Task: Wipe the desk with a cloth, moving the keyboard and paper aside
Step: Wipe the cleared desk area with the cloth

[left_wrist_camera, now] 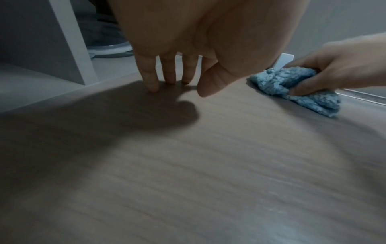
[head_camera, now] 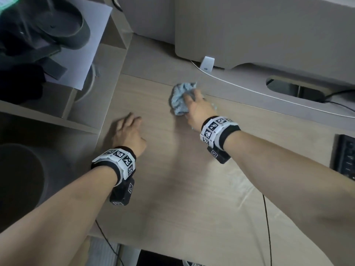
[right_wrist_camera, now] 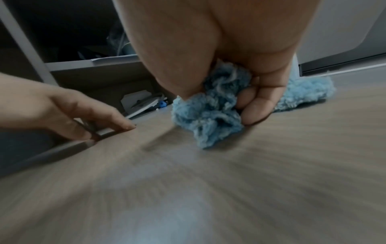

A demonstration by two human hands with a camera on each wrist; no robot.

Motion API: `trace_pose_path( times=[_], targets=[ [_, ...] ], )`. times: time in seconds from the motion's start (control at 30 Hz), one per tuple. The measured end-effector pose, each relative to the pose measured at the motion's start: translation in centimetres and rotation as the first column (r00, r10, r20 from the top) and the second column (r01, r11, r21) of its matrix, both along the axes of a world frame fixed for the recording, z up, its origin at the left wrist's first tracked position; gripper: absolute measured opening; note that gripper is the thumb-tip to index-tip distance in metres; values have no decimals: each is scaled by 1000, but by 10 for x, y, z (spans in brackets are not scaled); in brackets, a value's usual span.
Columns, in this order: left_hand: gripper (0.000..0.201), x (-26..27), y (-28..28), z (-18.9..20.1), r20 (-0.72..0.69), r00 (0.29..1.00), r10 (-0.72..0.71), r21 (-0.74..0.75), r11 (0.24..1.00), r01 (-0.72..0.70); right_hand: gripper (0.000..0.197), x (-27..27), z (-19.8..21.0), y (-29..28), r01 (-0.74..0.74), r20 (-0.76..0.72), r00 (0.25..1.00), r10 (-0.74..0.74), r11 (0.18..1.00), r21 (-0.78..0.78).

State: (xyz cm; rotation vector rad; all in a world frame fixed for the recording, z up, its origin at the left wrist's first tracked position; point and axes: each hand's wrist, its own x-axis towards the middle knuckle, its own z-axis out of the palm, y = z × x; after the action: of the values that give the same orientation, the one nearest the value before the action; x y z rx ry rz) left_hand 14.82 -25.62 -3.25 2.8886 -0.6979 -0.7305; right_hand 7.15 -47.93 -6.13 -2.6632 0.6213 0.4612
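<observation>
My right hand [head_camera: 194,104] grips a crumpled light-blue cloth [head_camera: 179,98] and presses it on the wooden desk [head_camera: 192,179] near the back seam. The right wrist view shows the fingers curled round the cloth [right_wrist_camera: 211,115]; the left wrist view shows the same cloth [left_wrist_camera: 292,89] at the right. My left hand [head_camera: 128,129] rests with straight fingertips [left_wrist_camera: 152,82] on the desk by its left edge, holding nothing. A black keyboard [head_camera: 345,158] shows partly at the right edge. A white paper [head_camera: 86,48] lies on the shelf at left.
An open shelf unit [head_camera: 80,116] borders the desk on the left, with dark items [head_camera: 44,29] on the paper. A grey monitor base [head_camera: 269,41] and a cable slot [head_camera: 295,89] stand at the back. Thin black cables [head_camera: 267,227] cross the front edge.
</observation>
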Motion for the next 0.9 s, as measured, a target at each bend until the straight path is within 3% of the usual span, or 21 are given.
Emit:
trace_pose_path(
  times=[0.1,0.27,0.43,0.53,0.63,0.77,0.83,0.9],
  targets=[
    [73,3,0,0,-11,1000,-10,16,1000,10,68,-25,-1,-6,0,20,1000,0,1000,9],
    [73,6,2,0,-33,999,-36,50,998,38,68,-88,2,-35,223,-22,975,-223,975,-8],
    [68,4,-5,1,-20,998,-58,37,998,59,61,-162,13,-55,582,-113,803,-586,810,-64],
    [65,-7,-11,6,19,995,-103,-48,993,103,54,-178,18,-44,673,-126,717,-685,728,-127],
    [64,-19,-12,11,9,994,-113,-60,992,113,60,-156,24,-1,591,-185,778,-600,799,-106],
    [57,-27,-9,13,-7,990,-141,-26,990,141,92,-124,19,100,234,-271,939,-213,971,48],
    [55,-28,-10,14,-10,989,-146,-29,989,146,89,-131,20,127,139,-262,960,-101,981,132],
    [53,-29,-12,15,-17,989,-148,-42,988,147,75,-155,24,124,177,-235,962,-138,973,152]
  ],
)
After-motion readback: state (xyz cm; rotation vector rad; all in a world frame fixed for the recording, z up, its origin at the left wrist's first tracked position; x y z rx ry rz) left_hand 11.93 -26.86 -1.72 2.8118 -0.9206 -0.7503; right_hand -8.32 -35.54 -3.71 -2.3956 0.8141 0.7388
